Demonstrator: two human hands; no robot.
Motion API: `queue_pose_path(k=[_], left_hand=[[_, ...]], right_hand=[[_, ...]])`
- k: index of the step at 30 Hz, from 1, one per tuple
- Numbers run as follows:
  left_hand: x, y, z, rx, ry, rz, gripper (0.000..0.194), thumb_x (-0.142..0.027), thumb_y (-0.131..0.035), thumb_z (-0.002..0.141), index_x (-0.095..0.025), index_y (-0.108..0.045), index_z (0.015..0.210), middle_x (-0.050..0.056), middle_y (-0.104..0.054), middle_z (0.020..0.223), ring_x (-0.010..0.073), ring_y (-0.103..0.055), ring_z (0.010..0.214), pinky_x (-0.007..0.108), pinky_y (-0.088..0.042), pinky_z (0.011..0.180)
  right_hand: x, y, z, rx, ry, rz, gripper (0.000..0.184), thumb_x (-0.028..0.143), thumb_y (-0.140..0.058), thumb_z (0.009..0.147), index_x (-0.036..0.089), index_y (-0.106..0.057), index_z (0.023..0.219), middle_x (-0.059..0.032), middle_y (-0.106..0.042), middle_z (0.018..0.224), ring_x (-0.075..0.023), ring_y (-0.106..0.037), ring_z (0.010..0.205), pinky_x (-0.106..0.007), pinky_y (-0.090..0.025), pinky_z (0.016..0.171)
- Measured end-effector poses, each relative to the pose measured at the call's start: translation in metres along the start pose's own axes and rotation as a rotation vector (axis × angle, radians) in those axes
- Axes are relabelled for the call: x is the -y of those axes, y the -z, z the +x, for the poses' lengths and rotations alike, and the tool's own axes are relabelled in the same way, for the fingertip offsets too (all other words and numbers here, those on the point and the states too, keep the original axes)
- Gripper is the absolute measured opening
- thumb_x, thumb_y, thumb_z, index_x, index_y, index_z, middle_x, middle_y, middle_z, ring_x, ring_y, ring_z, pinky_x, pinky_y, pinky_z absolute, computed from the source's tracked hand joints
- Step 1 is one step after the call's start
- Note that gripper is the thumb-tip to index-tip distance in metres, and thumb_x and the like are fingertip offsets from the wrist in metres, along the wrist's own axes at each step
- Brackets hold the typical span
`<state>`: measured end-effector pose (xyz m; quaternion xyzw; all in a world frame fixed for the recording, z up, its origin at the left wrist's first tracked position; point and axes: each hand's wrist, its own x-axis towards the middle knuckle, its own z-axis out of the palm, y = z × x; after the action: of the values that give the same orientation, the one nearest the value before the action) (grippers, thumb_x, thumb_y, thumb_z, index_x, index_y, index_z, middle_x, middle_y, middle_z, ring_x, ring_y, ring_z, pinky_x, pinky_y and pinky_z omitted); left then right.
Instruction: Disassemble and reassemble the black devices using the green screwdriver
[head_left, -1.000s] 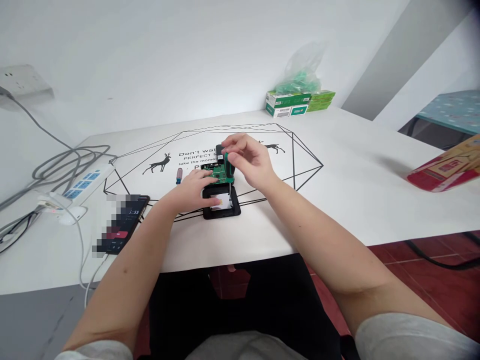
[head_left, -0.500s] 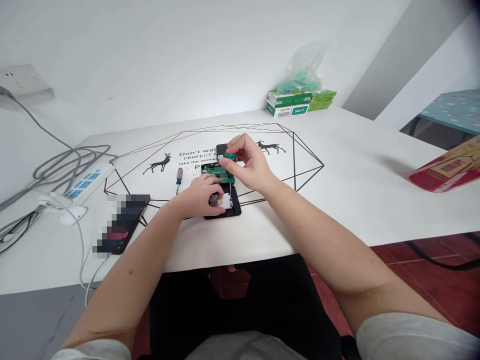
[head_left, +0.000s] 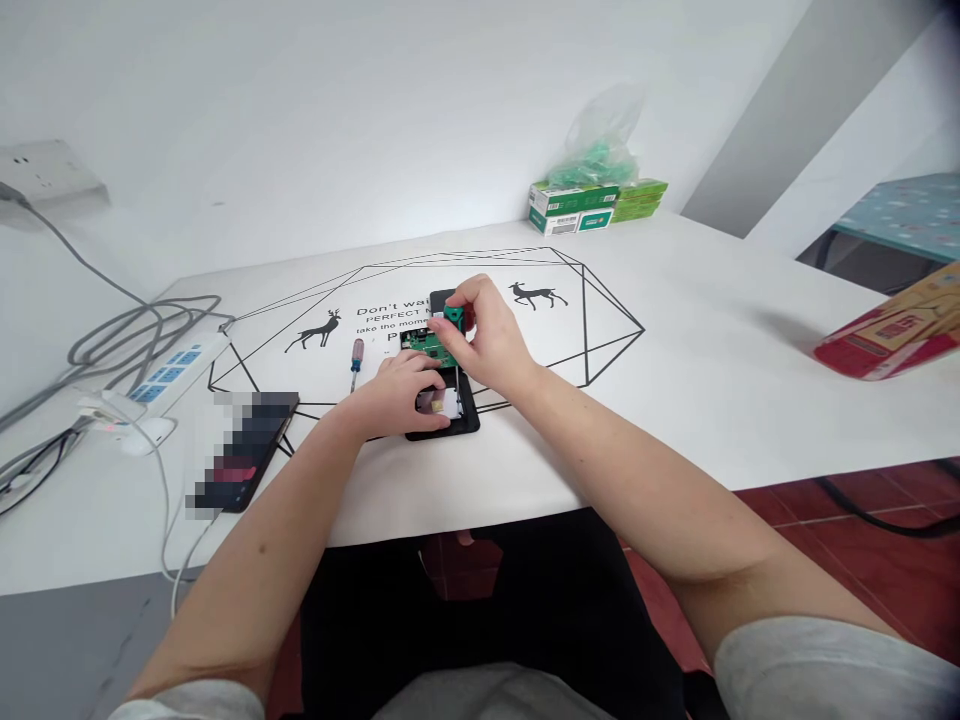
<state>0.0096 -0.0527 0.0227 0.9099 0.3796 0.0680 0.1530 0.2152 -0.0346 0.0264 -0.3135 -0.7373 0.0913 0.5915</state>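
Observation:
An opened black handheld device [head_left: 469, 418] lies on the table in front of me, its green circuit board [head_left: 429, 350] and a pale inner part exposed. My left hand [head_left: 401, 395] grips it from the left, fingers across the board and thumb at the near edge. In my right hand [head_left: 487, 335] is a screwdriver [head_left: 454, 314] with a green handle, held upright between thumb and fingers. Its thin shaft points down at the right side of the device; whether the tip sits in a screw I cannot tell. A second screwdriver [head_left: 356, 358] lies left of the device.
A phone [head_left: 259, 450], partly blurred out, lies at the left beside a white power strip [head_left: 176, 375] and looped grey cables [head_left: 142, 325]. Green-and-white boxes [head_left: 574, 205] with a plastic bag [head_left: 600, 140] on top stand by the wall. A red-and-yellow package [head_left: 885, 335] is at right.
Little differs. My right hand, still around the green screwdriver, has tilted and shifted slightly left; my left hand stays on the device. The whole view has moved a little.

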Motion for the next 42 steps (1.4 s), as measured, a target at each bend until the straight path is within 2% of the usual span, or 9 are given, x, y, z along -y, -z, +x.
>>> queue_pose_path(k=[14, 18, 21, 26, 30, 33, 36, 39, 42], left_hand=[[-0.004, -0.002, 0.002, -0.01, -0.021, -0.052, 0.024, -0.045, -0.078, 0.085, -0.024, -0.07, 0.092, 0.011, -0.07, 0.122, 0.0393, -0.053, 0.129, 0.059, -0.044, 0.111], [-0.004, -0.006, 0.004, -0.053, -0.032, -0.036, 0.026, -0.046, -0.083, 0.082, -0.024, -0.07, 0.088, 0.012, -0.066, 0.145, 0.0421, -0.043, 0.147, 0.062, -0.036, 0.12], [-0.005, -0.009, 0.006, -0.081, -0.031, -0.002, 0.024, -0.041, -0.086, 0.079, -0.023, -0.071, 0.083, 0.012, -0.063, 0.154, 0.0428, -0.039, 0.154, 0.064, -0.031, 0.125], [-0.01, -0.008, 0.005, -0.148, -0.041, -0.046, 0.016, -0.035, -0.086, 0.077, -0.025, -0.074, 0.081, 0.009, -0.066, 0.153, 0.0414, -0.046, 0.151, 0.066, -0.026, 0.128], [-0.011, -0.005, 0.004, -0.317, -0.008, -0.285, 0.018, -0.037, -0.081, 0.077, -0.026, -0.075, 0.09, 0.011, -0.069, 0.147, 0.0388, -0.054, 0.146, 0.063, -0.032, 0.127], [-0.011, -0.002, 0.007, -0.499, 0.064, -0.614, 0.025, -0.04, -0.08, 0.075, -0.024, -0.074, 0.092, 0.013, -0.07, 0.144, 0.0369, -0.063, 0.137, 0.057, -0.046, 0.119], [-0.009, 0.002, 0.012, -0.625, 0.225, -1.032, 0.031, -0.048, -0.08, 0.074, -0.022, -0.071, 0.088, 0.013, -0.078, 0.125, 0.0359, -0.073, 0.12, 0.051, -0.059, 0.104], [-0.005, 0.008, 0.014, -0.683, 0.335, -1.373, 0.035, -0.054, -0.072, 0.078, -0.021, -0.071, 0.09, 0.01, -0.08, 0.102, 0.0339, -0.077, 0.109, 0.044, -0.064, 0.091], [0.001, 0.015, 0.013, -0.715, 0.385, -1.555, 0.037, -0.056, -0.067, 0.083, -0.02, -0.071, 0.093, 0.011, -0.079, 0.094, 0.0324, -0.079, 0.105, 0.04, -0.066, 0.087]], right_hand=[[0.007, -0.006, -0.007, 0.226, 0.022, -0.025, 0.036, 0.035, -0.063, 0.099, 0.026, -0.051, 0.131, -0.0105, -0.065, 0.124, -0.0274, -0.065, 0.11, -0.047, -0.06, 0.089], [0.005, -0.001, -0.003, 0.096, -0.1, -0.166, 0.035, 0.037, -0.06, 0.1, 0.026, -0.053, 0.133, -0.0126, -0.064, 0.128, -0.0308, -0.064, 0.117, -0.051, -0.06, 0.097], [0.002, 0.009, 0.007, 0.065, -0.292, -0.375, 0.035, 0.032, -0.055, 0.101, 0.023, -0.055, 0.135, -0.0164, -0.062, 0.133, -0.0336, -0.065, 0.117, -0.054, -0.059, 0.099], [-0.012, 0.024, 0.015, 0.459, -0.678, -0.728, 0.042, 0.027, -0.053, 0.101, 0.017, -0.058, 0.141, -0.0238, -0.062, 0.136, -0.0377, -0.072, 0.108, -0.054, -0.059, 0.092], [-0.024, 0.025, 0.013, 0.727, -0.827, -0.848, 0.044, 0.023, -0.051, 0.102, 0.015, -0.057, 0.145, -0.0253, -0.063, 0.14, -0.0377, -0.071, 0.119, -0.049, -0.058, 0.096], [-0.025, 0.023, 0.01, 0.761, -0.811, -0.873, 0.043, 0.023, -0.052, 0.102, 0.013, -0.06, 0.143, -0.0262, -0.064, 0.142, -0.0391, -0.065, 0.129, -0.05, -0.056, 0.101], [-0.021, 0.017, 0.008, 0.727, -0.63, -0.873, 0.048, 0.031, -0.056, 0.102, 0.014, -0.059, 0.146, -0.0261, -0.059, 0.15, -0.0437, -0.051, 0.143, -0.055, -0.049, 0.111], [-0.014, 0.01, 0.004, 0.779, -0.352, -0.709, 0.046, 0.033, -0.059, 0.101, 0.017, -0.064, 0.144, -0.021, -0.063, 0.145, -0.0409, -0.054, 0.136, -0.052, -0.046, 0.113], [-0.008, 0.003, 0.001, 0.891, -0.22, -0.549, 0.026, 0.027, -0.059, 0.099, 0.017, -0.076, 0.117, -0.0177, -0.072, 0.125, -0.0354, -0.061, 0.123, -0.045, -0.048, 0.105]])
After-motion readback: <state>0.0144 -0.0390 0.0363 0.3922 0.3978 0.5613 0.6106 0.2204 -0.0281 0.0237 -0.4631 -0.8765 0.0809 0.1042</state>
